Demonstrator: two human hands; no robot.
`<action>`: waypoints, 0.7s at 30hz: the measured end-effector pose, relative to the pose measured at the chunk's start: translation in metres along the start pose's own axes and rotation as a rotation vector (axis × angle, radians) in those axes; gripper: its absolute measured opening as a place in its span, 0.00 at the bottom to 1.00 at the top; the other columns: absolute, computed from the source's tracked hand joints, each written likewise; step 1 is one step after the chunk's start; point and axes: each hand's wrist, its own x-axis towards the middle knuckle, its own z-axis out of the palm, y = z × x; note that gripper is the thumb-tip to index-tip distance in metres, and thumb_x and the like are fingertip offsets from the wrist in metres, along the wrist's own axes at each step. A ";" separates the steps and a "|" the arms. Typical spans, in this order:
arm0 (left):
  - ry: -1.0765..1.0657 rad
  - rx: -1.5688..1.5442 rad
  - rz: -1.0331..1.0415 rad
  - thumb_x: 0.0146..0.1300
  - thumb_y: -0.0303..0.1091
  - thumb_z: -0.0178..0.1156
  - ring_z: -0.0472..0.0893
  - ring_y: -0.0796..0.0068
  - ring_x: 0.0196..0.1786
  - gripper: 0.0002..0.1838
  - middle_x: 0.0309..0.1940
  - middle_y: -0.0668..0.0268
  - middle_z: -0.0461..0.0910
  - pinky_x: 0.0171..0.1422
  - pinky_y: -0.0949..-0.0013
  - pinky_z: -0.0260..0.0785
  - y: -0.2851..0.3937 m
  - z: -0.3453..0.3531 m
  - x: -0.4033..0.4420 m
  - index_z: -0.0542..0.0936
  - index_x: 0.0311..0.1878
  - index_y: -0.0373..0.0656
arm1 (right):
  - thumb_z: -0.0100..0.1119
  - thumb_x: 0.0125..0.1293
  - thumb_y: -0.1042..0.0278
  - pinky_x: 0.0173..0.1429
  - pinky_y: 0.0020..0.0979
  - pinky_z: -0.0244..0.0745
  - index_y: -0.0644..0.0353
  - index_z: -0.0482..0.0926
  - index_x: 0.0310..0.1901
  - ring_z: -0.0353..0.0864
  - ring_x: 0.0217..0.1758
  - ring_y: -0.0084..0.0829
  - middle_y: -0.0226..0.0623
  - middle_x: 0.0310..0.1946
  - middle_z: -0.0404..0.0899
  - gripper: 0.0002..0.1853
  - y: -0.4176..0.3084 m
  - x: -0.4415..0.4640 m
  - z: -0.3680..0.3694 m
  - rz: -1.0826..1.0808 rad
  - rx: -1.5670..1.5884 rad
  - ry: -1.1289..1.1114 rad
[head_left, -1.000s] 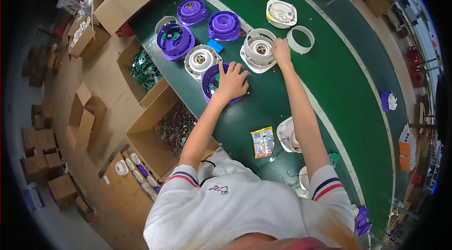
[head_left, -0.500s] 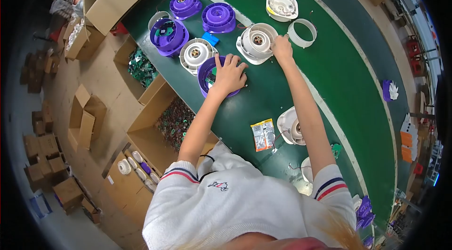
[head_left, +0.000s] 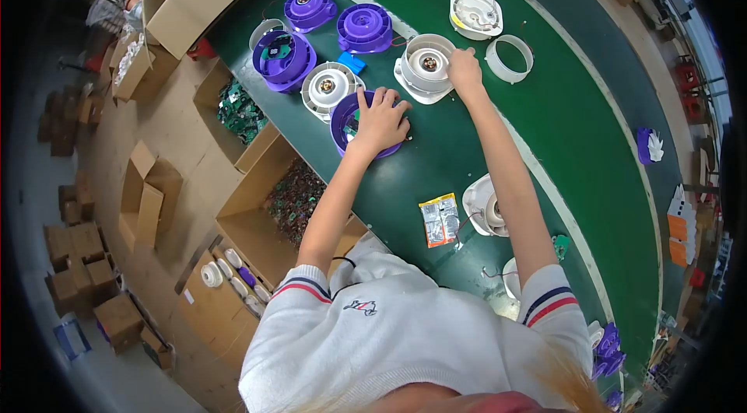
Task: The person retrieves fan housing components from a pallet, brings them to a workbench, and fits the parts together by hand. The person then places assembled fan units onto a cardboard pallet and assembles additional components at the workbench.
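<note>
A purple round plastic housing [head_left: 337, 135] with a green circuit board inside stands on the bench. My left hand [head_left: 377, 121] lies over its opening, fingers spread and touching the far rim. Farther right, my right hand [head_left: 464, 71] is closed on the right rim of a white cylindrical fan housing [head_left: 428, 55]. A round motor part with a brass-coloured centre shows inside that housing; my fingertips there are partly hidden. Beside my left hand is a white fan base [head_left: 327, 86], and a blue block [head_left: 352, 63] lies just behind it.
More purple housings [head_left: 364, 28] stand behind, with a white ring [head_left: 510, 59] and a white base [head_left: 476, 15] to the right. A silver-and-orange packet [head_left: 440, 220] lies nearer, beside a wired white housing [head_left: 486, 203]. Open cartons [head_left: 233, 215] of parts adjoin the bench's left edge.
The whole view has shifted slightly, with the bench items appearing a little farther right. Both hands stay at the same housings.
</note>
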 end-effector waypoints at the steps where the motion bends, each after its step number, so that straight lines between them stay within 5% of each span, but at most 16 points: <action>1: -0.004 0.000 0.003 0.50 0.38 0.55 0.63 0.62 0.59 0.14 0.46 0.65 0.69 0.63 0.33 0.40 0.000 0.000 0.000 0.77 0.43 0.53 | 0.50 0.54 0.77 0.45 0.39 0.77 0.70 0.78 0.37 0.79 0.40 0.51 0.63 0.45 0.69 0.10 0.000 0.000 0.001 -0.001 -0.001 0.000; 7: -0.008 0.010 0.016 0.50 0.40 0.56 0.63 0.60 0.59 0.14 0.45 0.63 0.70 0.62 0.31 0.41 0.001 -0.001 0.002 0.78 0.41 0.52 | 0.52 0.54 0.70 0.44 0.43 0.76 0.68 0.76 0.38 0.78 0.40 0.53 0.59 0.42 0.71 0.12 0.010 0.012 0.008 -0.008 -0.006 -0.009; 14: 0.119 -0.101 0.002 0.53 0.40 0.58 0.58 0.56 0.65 0.24 0.58 0.61 0.62 0.62 0.30 0.39 0.031 -0.036 0.029 0.68 0.55 0.54 | 0.33 0.66 0.46 0.51 0.47 0.70 0.64 0.76 0.41 0.75 0.48 0.52 0.57 0.44 0.74 0.28 0.067 0.012 -0.023 0.062 0.093 -0.067; 17: 0.121 -0.206 0.081 0.51 0.39 0.59 0.59 0.56 0.64 0.25 0.57 0.60 0.63 0.63 0.33 0.42 0.056 -0.031 0.082 0.68 0.55 0.52 | 0.50 0.60 0.56 0.50 0.51 0.69 0.63 0.75 0.43 0.72 0.51 0.46 0.48 0.46 0.71 0.18 0.131 0.000 -0.025 0.091 -0.159 0.052; 21: 0.044 -0.085 0.135 0.50 0.36 0.60 0.61 0.56 0.63 0.29 0.57 0.57 0.64 0.63 0.39 0.49 0.092 0.023 0.189 0.66 0.58 0.51 | 0.62 0.52 0.60 0.59 0.52 0.60 0.56 0.73 0.46 0.69 0.55 0.37 0.38 0.48 0.69 0.20 0.193 -0.015 -0.011 -0.074 -0.353 -0.010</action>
